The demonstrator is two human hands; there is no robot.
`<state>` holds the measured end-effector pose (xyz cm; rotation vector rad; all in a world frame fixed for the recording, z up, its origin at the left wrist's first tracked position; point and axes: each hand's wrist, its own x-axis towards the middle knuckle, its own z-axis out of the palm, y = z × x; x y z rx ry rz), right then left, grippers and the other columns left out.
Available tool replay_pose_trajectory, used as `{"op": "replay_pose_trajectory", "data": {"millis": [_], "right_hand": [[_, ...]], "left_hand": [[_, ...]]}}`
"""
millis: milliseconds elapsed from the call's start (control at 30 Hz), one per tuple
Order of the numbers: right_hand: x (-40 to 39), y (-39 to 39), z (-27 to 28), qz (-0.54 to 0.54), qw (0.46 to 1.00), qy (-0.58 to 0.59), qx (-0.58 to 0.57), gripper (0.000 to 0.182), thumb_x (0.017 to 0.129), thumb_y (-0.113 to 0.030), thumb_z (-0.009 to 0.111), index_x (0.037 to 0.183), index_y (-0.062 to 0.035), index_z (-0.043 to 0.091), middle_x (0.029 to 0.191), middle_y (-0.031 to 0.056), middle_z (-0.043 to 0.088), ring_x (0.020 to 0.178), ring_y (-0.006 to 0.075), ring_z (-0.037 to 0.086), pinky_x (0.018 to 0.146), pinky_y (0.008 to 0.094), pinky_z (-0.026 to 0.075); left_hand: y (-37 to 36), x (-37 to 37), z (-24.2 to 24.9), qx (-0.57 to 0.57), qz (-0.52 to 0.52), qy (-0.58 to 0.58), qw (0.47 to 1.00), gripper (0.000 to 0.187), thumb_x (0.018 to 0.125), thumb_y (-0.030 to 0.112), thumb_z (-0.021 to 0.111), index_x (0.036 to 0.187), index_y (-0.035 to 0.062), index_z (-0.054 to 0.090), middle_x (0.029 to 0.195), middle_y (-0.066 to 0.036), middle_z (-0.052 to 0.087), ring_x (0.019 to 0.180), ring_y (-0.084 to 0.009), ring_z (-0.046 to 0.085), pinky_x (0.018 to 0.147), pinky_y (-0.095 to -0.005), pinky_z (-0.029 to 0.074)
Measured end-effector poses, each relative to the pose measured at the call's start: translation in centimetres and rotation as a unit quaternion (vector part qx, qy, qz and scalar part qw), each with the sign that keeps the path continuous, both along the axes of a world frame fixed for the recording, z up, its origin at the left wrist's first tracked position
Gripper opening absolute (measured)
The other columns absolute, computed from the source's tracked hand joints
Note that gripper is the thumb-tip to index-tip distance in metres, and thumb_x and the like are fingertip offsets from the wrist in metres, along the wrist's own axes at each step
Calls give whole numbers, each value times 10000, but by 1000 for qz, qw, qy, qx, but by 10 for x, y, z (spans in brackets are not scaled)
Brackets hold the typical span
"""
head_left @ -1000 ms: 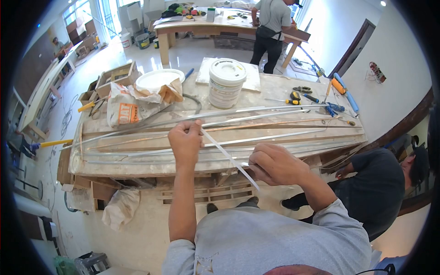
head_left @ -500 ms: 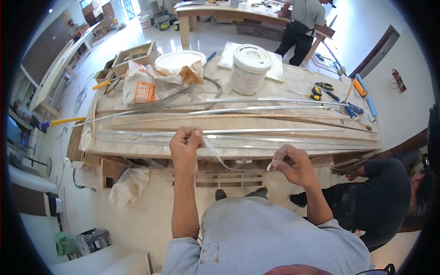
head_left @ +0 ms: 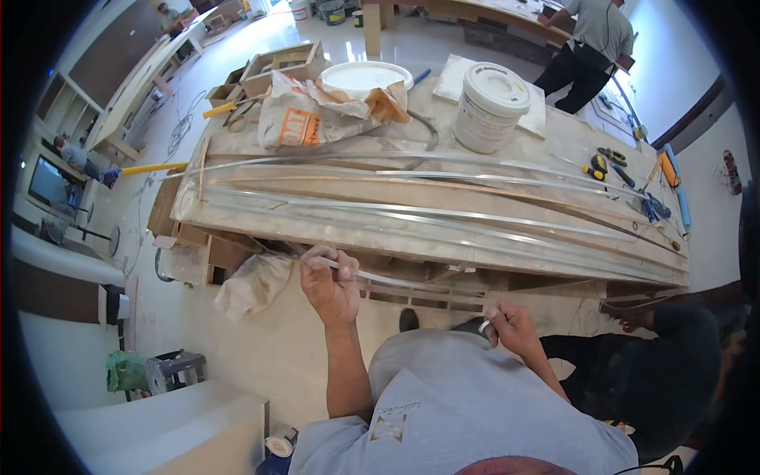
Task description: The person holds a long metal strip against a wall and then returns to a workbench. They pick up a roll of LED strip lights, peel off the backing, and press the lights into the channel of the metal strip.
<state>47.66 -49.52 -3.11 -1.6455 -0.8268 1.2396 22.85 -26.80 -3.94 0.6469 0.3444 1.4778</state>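
Observation:
Pinched in my left hand [head_left: 330, 286] is a thin, whitish flexible strip [head_left: 396, 281], which runs rightward in front of the bench edge. My right hand [head_left: 513, 326] is closed on a white end of what looks like the same strip, low and close to my shirt. Part of the strip's path near the right hand is hard to make out. Beyond both hands, several long, shiny metal strips [head_left: 443, 218] lie across the workbench [head_left: 332, 170].
A white lidded bucket [head_left: 489, 111], a paper sack [head_left: 289, 115] and a round white lid [head_left: 366, 77] stand at the back. Pliers [head_left: 611, 156] and screwdrivers lie at the right. Another person in dark clothes [head_left: 665, 372] crouches close on my right; one stands behind the bench.
The view has shifted, so the bench appears farther right. Both hands have come lower, nearer my body, and the strip between them hangs less slack than before.

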Motion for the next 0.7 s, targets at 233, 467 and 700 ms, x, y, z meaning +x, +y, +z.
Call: {"op": "replay_pose_trajectory", "data": {"millis": [233, 467, 700], "right_hand": [[9, -1, -33, 7, 986, -145, -81, 591, 1006, -487, 496, 731, 23, 614, 590, 121, 577, 559, 204, 614, 551, 375, 478], [-6, 15, -42, 49, 949, -279, 143, 459, 975, -401, 564, 1111, 29, 648, 1086, 225, 658, 1066, 373, 608, 935, 455, 461], [-39, 42, -34, 113, 913, -258, 294, 402, 957, -286, 623, 1240, -5, 574, 1163, 207, 607, 1179, 372, 537, 980, 454, 439]], "left_hand": [[2, -3, 7, 11, -24, -75, 997, 582, 809, 255, 812, 1223, -47, 535, 1019, -39, 631, 860, -112, 580, 680, -235, 470], [-17, 30, 19, 99, -129, 55, 985, 410, 907, 221, 729, 1191, -30, 571, 1058, -41, 562, 755, -107, 480, 685, -248, 384], [-33, 60, 28, 79, -230, 78, 967, 417, 992, 319, 616, 1175, -48, 539, 706, -50, 552, 465, -114, 462, 548, -235, 495]]}}
